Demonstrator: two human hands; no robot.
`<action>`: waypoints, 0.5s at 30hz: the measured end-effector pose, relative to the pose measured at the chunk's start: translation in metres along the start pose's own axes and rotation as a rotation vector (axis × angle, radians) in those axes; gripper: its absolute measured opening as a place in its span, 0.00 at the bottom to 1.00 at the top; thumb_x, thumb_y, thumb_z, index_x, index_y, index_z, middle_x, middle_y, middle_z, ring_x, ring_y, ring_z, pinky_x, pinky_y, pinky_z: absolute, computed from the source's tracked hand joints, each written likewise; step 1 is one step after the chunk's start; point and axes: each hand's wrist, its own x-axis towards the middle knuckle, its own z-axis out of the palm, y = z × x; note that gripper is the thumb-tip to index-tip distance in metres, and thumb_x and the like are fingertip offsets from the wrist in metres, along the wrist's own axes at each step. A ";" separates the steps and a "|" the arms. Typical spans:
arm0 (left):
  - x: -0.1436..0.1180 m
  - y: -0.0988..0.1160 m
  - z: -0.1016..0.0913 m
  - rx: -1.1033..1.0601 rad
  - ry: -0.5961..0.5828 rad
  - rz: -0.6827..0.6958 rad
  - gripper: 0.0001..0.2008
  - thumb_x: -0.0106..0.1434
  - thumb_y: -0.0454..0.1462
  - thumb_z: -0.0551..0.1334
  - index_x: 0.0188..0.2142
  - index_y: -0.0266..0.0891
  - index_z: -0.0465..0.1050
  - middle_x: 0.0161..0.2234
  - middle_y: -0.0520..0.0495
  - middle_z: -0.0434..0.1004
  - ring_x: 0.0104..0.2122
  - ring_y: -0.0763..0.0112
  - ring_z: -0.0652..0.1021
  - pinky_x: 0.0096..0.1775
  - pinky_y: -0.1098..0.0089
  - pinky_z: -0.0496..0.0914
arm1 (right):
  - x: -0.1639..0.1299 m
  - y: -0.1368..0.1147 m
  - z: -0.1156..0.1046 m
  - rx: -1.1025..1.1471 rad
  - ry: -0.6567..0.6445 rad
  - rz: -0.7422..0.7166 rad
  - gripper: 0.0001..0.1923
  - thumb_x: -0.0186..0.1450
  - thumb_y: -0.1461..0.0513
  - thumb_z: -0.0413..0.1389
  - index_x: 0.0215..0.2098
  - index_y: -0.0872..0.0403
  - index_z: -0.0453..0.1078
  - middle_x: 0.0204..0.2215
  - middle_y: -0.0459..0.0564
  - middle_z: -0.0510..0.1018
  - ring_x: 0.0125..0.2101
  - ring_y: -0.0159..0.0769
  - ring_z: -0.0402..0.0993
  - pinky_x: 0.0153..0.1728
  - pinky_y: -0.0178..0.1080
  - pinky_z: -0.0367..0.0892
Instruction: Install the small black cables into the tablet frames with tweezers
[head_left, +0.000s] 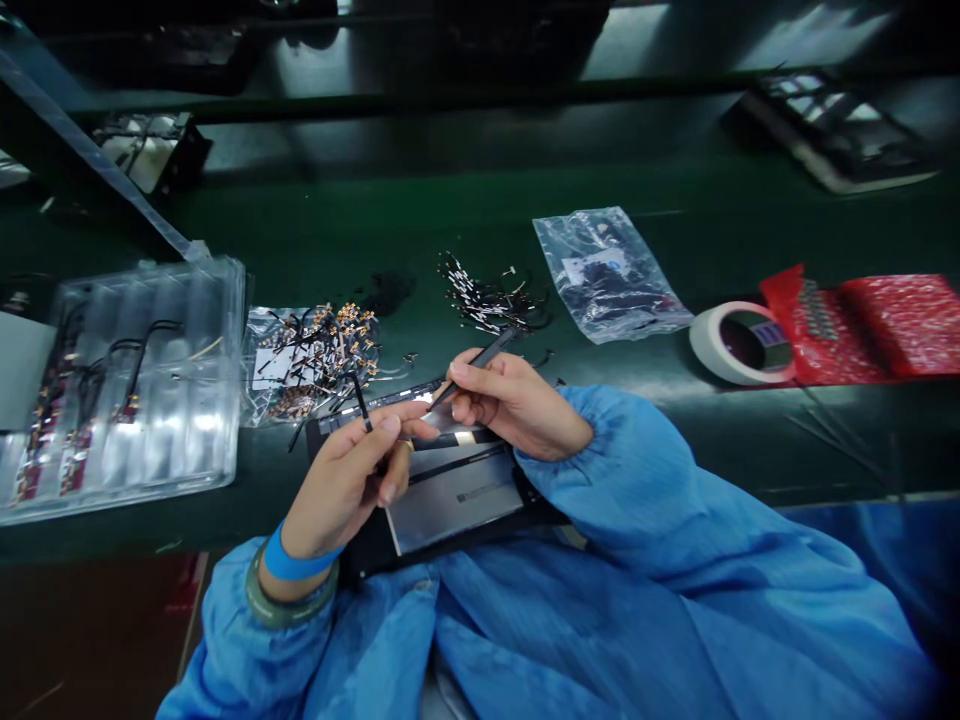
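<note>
Under your hands, at the near edge of the bench (480,250), lies the panel (457,495), its long axis running from seven o'clock up to one o'clock. Your left hand (349,485) sits at the panel's nine o'clock side, fingers pinched on a thin black cable (361,402) that stands up from the fingertips. Your right hand (510,400) comes in from three o'clock, clamped pen-fashion on the tweezers (476,365), whose tip points toward eight o'clock and meets the panel's upper edge just beside your left fingertips. Both hands are almost touching there, and the right is the nearer to the work point. Both wrists rest low, sleeves (645,500) draped over the panel's near end. At eleven o'clock of the panel lies a heap of cables (322,350); at ten o'clock, a clear tray (127,390); at two o'clock, a tape roll (739,342).
</note>
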 end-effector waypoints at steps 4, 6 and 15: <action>-0.001 -0.003 -0.003 -0.002 0.133 0.102 0.14 0.61 0.44 0.63 0.42 0.37 0.74 0.29 0.53 0.71 0.13 0.88 0.58 0.17 0.78 0.51 | 0.008 -0.002 -0.007 -0.232 0.138 -0.221 0.22 0.48 0.49 0.68 0.28 0.56 0.69 0.16 0.43 0.76 0.17 0.26 0.73 0.20 0.27 0.69; -0.001 -0.005 -0.004 0.024 0.128 0.128 0.14 0.64 0.46 0.61 0.41 0.38 0.73 0.26 0.55 0.67 0.13 0.88 0.56 0.16 0.78 0.50 | 0.013 0.001 -0.011 -0.345 0.194 -0.275 0.23 0.47 0.48 0.68 0.28 0.56 0.69 0.15 0.43 0.75 0.18 0.28 0.74 0.21 0.29 0.70; -0.002 -0.007 -0.006 0.150 0.033 0.139 0.15 0.67 0.47 0.56 0.42 0.39 0.73 0.23 0.56 0.65 0.14 0.86 0.58 0.19 0.77 0.52 | 0.018 0.015 -0.010 -0.626 0.180 -0.333 0.13 0.58 0.54 0.61 0.31 0.55 0.69 0.20 0.43 0.75 0.23 0.32 0.76 0.27 0.34 0.69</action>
